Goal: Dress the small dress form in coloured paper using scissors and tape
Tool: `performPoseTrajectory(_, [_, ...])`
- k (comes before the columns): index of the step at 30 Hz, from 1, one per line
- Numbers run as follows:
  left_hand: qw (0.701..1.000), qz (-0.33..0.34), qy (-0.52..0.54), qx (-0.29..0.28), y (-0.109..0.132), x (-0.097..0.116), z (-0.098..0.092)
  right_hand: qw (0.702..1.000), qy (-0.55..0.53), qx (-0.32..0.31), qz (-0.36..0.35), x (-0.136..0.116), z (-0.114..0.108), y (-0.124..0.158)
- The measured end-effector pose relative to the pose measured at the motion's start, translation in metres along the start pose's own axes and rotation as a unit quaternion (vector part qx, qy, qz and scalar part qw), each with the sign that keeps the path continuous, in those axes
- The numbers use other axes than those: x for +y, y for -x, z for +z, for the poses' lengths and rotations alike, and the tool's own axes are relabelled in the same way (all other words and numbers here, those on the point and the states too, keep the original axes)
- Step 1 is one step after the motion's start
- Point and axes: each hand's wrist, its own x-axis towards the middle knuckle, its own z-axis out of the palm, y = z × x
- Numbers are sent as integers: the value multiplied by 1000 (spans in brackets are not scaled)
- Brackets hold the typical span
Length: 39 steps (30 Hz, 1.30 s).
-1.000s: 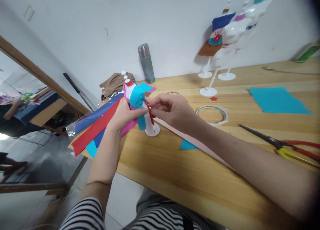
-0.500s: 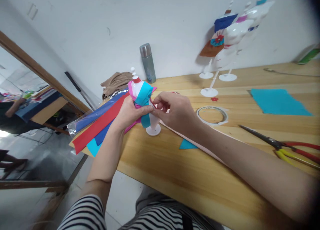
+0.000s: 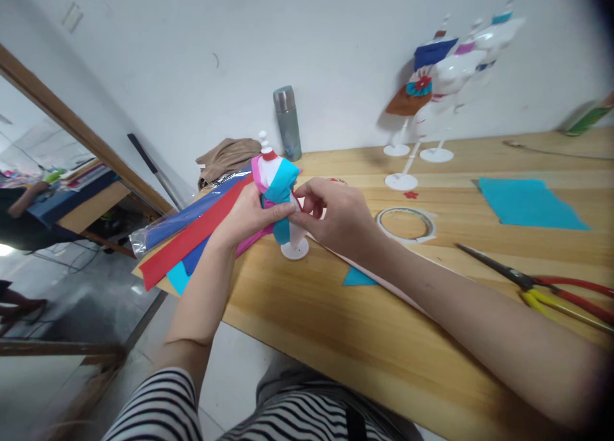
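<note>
Turquoise-wrapped dress form, at two o'clock from the left hand clasping it, at ten o'clock from the right hand, fingertips pinching its red edging

Grey flask, crumpled brown cloth near it

Flask up at the back of the worktop, behind the mannequin; tape roll lies right, scissors farther right, nearer the front.
</note>
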Motion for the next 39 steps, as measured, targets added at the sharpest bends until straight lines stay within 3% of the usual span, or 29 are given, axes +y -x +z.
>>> performPoseTrajectory(6, [1000, 3, 12, -7, -1, 3, 1, 1000, 20, -3, 14, 0, 0, -1])
performPoseTrajectory(17, [999, 17, 18, -48, 1, -1, -17, 997, 28, -57, 52, -7, -10, -1])
performPoseTrajectory(28, [998, 21, 56, -33, -1, -7, -19, 998, 40, -54, 17, -8, -9, 2])
performPoseTrajectory(39, [998, -10, 65, 5, -1, -7, -11, 993, 77, -62, 59, -8, -11, -1])
